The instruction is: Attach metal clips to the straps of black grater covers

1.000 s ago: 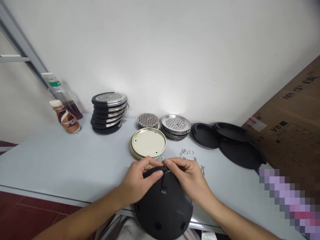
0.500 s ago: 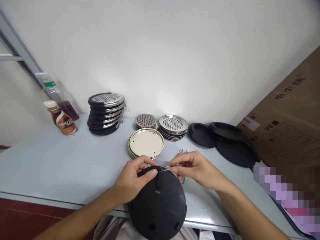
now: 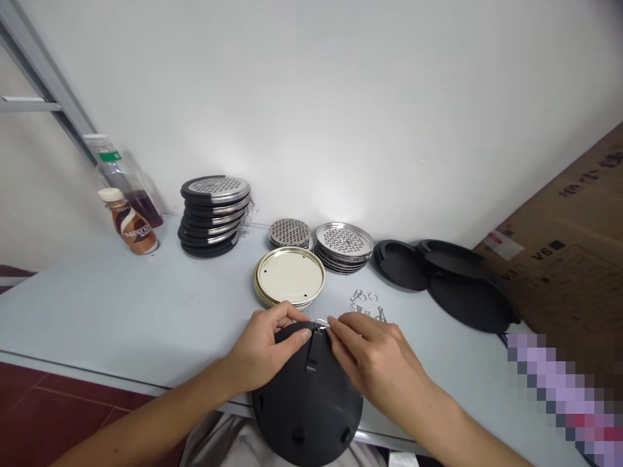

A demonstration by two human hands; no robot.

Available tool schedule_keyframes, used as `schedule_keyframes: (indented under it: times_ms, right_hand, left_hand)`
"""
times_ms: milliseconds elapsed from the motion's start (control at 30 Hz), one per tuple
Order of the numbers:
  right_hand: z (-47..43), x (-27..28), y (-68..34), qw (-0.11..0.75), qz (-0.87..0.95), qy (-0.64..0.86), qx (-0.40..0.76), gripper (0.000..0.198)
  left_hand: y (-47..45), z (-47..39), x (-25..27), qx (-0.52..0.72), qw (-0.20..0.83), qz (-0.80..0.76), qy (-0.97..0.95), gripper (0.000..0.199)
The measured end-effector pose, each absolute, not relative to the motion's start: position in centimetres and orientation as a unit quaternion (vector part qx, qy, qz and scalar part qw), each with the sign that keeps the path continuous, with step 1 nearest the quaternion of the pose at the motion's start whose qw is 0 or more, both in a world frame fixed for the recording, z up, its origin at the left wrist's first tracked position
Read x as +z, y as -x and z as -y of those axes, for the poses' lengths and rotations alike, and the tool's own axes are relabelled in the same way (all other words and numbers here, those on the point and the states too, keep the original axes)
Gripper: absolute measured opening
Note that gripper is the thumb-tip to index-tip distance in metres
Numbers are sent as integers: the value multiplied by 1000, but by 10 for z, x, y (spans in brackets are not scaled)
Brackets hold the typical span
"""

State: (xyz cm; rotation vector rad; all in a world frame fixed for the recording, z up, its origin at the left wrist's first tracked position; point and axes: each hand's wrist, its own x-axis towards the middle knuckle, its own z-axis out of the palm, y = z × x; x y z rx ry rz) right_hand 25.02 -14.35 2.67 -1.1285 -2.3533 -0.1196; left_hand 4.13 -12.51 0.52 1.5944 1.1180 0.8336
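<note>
- Grey table [image 3: 121, 305]: beneath the cream disc stack [image 3: 287, 275], landmark;
- Black disc [image 3: 309, 408]: on the wearer's side of the cream disc stack;
- Right hand [image 3: 377, 353]: fingers narrowed beside the wire clip [image 3: 320, 320]; pinch hidden, cannot tell;
- Left hand [image 3: 263, 347]: pinching the black disc's rim;
- Wire clip: at that rim, just wearer-side of the cream disc stack.

Behind the disc [image 3: 306, 408], plates [image 3: 291, 275] sit left of clips [image 3: 381, 314].

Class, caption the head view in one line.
Left hand holding a black disc, right hand at its wire clip.
</note>
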Motion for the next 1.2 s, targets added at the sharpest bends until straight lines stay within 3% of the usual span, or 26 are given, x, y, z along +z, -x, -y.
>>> schedule_keyframes:
  times_ms: [667,933,1200]
  right_hand:
    - [153,10,-226,295,815,486,-113,26]
    - [154,-4,-229,315,818,446,-183,23]
    - [151,-6,-228,319,822,439,-172,28]
  left_hand:
    - [-41,124,1,366,477,-455,-657,10]
    - [-38,125,1,370,480,-455,-653,12]
    - [-35,121,3,359,495,-456,-647,14]
